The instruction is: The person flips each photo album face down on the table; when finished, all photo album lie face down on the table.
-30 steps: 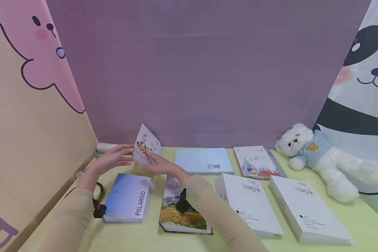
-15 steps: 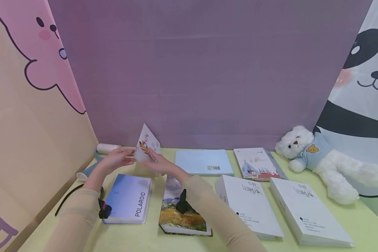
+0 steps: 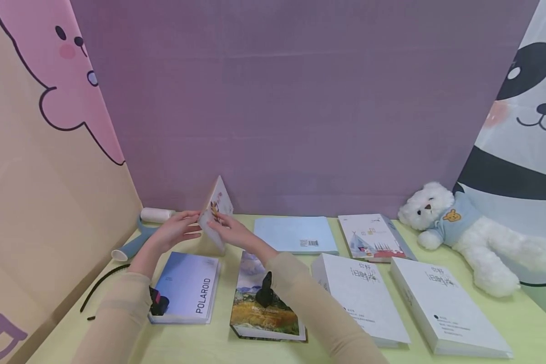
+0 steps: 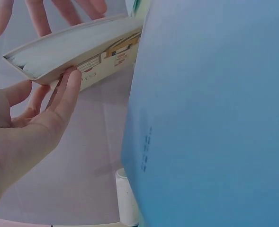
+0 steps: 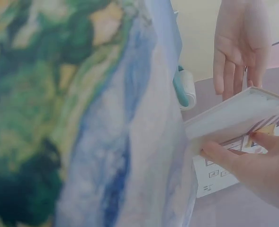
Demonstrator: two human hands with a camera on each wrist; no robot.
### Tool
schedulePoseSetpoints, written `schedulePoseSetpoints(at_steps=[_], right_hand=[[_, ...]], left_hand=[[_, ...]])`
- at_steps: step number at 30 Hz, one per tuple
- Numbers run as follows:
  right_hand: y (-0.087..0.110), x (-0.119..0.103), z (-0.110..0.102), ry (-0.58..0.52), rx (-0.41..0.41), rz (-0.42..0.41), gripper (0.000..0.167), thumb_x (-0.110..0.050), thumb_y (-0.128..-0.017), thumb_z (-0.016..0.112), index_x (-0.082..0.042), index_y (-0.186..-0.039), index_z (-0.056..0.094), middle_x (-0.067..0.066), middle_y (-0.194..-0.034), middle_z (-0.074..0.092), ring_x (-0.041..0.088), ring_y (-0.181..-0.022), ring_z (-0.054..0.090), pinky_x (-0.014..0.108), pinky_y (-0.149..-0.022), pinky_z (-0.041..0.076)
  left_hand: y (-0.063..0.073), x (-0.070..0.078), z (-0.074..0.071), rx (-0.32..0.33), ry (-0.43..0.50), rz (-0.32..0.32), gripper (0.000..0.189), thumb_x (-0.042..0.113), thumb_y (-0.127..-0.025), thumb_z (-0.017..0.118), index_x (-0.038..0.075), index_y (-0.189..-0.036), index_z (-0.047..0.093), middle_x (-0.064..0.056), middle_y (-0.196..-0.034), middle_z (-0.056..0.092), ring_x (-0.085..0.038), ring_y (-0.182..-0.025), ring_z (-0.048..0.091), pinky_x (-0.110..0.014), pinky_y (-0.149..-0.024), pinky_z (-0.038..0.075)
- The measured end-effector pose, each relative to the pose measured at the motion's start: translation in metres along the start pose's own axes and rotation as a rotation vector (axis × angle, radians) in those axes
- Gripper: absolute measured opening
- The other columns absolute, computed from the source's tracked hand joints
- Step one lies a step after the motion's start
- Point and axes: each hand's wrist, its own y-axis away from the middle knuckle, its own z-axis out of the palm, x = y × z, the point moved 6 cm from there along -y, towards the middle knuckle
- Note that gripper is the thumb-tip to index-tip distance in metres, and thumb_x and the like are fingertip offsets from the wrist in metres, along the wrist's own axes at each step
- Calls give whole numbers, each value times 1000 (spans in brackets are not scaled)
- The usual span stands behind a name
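A small white photo album (image 3: 222, 201) with cartoon drawings stands upright near the back left, its spine turned at an angle. My left hand (image 3: 176, 231) touches its left side; in the left wrist view, fingertips rest on the cover and the thumb lies by a corner. On the other side my right hand (image 3: 240, 235) presses the album with extended fingers and thumb. Its straight fingers show behind the pages in the left wrist view. Below the hands lie the blue Polaroid album (image 3: 186, 285) and a landscape-covered photo album (image 3: 264, 321).
A pale blue album (image 3: 291, 232) and a tent-print album (image 3: 368, 232) lie at the back. Two thick white albums (image 3: 368, 298) are front right. A white teddy bear (image 3: 455, 217) lies at the right edge, a lint roller (image 3: 156, 215) at left.
The white photo album has turned further, showing its edge more, and moved slightly right. My left hand has followed it to the right; the right hand has barely shifted.
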Motion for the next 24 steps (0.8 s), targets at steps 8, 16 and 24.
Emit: schedulePoseSetpoints(at_steps=[8, 16, 24], right_hand=[[3, 2, -10, -47, 106, 20, 71, -59, -93, 41, -14, -146, 31, 9, -147, 38, 29, -131, 42, 47, -102, 41], [6, 7, -24, -118, 157, 45, 73, -57, -93, 42, -21, -151, 16, 16, -144, 42, 34, -120, 54, 49, -91, 49], [11, 12, -33, -57, 263, 27, 65, -45, -94, 50, -10, -146, 32, 13, -141, 45, 30, -123, 49, 44, -97, 46]], left_hand=[[-2, 1, 6, -41, -14, 26, 53, 22, -103, 36, 1, -149, 19, -24, -151, 23, -43, -135, 30, -51, -109, 32], [-9, 2, 17, -68, -30, 37, 52, 22, -104, 34, -3, -147, 20, -24, -152, 20, -42, -136, 30, -51, -109, 31], [-16, -4, 25, -114, -51, 23, 49, 25, -103, 35, 0, -145, 26, -25, -148, 30, -41, -133, 36, -51, -108, 33]])
